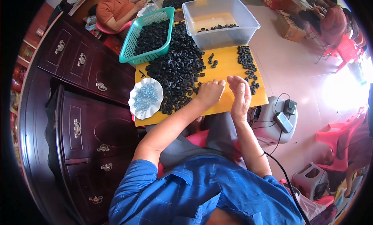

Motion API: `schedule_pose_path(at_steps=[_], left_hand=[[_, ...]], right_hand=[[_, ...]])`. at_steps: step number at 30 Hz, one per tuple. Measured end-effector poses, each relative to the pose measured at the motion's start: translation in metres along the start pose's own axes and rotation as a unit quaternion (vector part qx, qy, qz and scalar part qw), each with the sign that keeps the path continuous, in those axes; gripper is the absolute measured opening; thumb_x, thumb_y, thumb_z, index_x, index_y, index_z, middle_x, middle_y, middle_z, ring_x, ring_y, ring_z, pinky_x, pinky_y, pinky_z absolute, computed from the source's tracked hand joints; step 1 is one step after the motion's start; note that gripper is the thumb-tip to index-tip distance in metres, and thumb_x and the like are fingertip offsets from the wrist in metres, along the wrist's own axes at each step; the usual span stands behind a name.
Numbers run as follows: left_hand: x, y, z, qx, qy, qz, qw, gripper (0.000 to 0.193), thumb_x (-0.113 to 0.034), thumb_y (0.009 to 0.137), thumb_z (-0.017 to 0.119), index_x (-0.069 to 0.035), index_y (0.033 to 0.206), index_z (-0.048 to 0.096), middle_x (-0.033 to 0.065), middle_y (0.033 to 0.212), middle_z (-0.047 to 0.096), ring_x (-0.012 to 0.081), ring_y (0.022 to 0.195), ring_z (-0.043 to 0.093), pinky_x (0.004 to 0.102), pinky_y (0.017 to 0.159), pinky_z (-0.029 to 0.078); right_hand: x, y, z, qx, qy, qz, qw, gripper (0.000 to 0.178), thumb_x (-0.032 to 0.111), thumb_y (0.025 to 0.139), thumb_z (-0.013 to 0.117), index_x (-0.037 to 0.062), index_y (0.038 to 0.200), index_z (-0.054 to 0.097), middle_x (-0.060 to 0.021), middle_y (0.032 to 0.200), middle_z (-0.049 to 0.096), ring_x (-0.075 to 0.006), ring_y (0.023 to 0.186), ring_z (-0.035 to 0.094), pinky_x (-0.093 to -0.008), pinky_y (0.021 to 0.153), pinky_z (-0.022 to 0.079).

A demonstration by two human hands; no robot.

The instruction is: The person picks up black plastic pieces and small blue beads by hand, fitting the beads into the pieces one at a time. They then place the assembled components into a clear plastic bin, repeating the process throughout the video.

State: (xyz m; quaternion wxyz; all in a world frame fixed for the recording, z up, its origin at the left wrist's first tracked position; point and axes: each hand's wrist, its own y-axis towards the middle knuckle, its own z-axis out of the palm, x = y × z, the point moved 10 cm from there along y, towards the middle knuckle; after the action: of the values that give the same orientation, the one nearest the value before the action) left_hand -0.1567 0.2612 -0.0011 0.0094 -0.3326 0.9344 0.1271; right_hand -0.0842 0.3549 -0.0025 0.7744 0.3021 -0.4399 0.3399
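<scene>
Over the near part of the yellow table (227, 106), my left hand (211, 93) is closed, its fingers curled together; whatever it may hold is hidden. Close to its right is my right hand (240, 96), raised with fingers extended and thumb alongside, nothing visible in it. A big heap of small black ring-shaped parts (176, 66) spreads beyond and left of my left hand. At the heap's near left, a white scalloped dish (158, 108) holds many small silvery pieces, perhaps screws. Several black parts (244, 58) lie grouped along the table's right edge.
A green basket (130, 48) full of black parts and a clear plastic bin (219, 40) with a few parts stand at the table's far side. Dark wooden cabinets (97, 120) flank the left. A grey stool (272, 133) with wired devices stands right. Other people sit farther off.
</scene>
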Motion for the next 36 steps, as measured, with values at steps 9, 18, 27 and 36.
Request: schedule_pose_path(at_steps=[9, 18, 27, 36], left_hand=[[0.017, -0.005, -0.022, -0.019, -0.028, 0.018, 0.999, 0.02, -0.023, 0.095, 0.065, -0.004, 0.099, 0.062, 0.0152, 0.086, 0.07, 0.0337, 0.075, 0.072, 0.0444, 0.064, 0.06], [0.022, -0.002, -0.01, -0.017, -0.013, 0.043, 0.999, 0.016, -0.02, 0.094, 0.066, -0.005, 0.099, 0.062, 0.0148, 0.086, 0.068, 0.0342, 0.075, 0.072, 0.0451, 0.066, 0.06], [0.033, 0.001, -0.015, 0.005, -0.051, 0.013, 0.999, 0.012, -0.015, 0.095, 0.064, -0.006, 0.102, 0.063, 0.0184, 0.092, 0.065, 0.0388, 0.079, 0.069, 0.0475, 0.067, 0.058], [0.036, -0.001, -0.024, -0.03, -0.083, 0.022, 0.996, 0.012, -0.012, 0.092, 0.064, -0.007, 0.102, 0.065, 0.0177, 0.09, 0.066, 0.0381, 0.077, 0.069, 0.0469, 0.068, 0.058]], right_hand=[[-0.004, 0.0, 0.003, 0.027, 0.007, 0.023, 0.999, 0.041, 0.034, 0.112, 0.041, 0.0012, 0.129, 0.06, -0.0138, 0.125, 0.069, -0.023, 0.119, 0.065, -0.0369, 0.104, 0.047], [-0.012, 0.0, 0.013, 0.045, -0.007, 0.043, 0.998, 0.036, 0.03, 0.111, 0.048, -0.0009, 0.116, 0.067, -0.0084, 0.111, 0.073, -0.015, 0.105, 0.065, -0.031, 0.097, 0.049], [-0.013, -0.001, 0.014, 0.075, -0.035, 0.03, 0.996, 0.039, 0.033, 0.111, 0.044, 0.0015, 0.118, 0.066, -0.0083, 0.113, 0.073, -0.0167, 0.107, 0.066, -0.0334, 0.099, 0.048], [-0.012, 0.0, 0.012, 0.056, -0.049, 0.028, 0.997, 0.036, 0.027, 0.111, 0.048, -0.0029, 0.113, 0.067, -0.0084, 0.105, 0.074, -0.015, 0.101, 0.066, -0.0308, 0.097, 0.05]])
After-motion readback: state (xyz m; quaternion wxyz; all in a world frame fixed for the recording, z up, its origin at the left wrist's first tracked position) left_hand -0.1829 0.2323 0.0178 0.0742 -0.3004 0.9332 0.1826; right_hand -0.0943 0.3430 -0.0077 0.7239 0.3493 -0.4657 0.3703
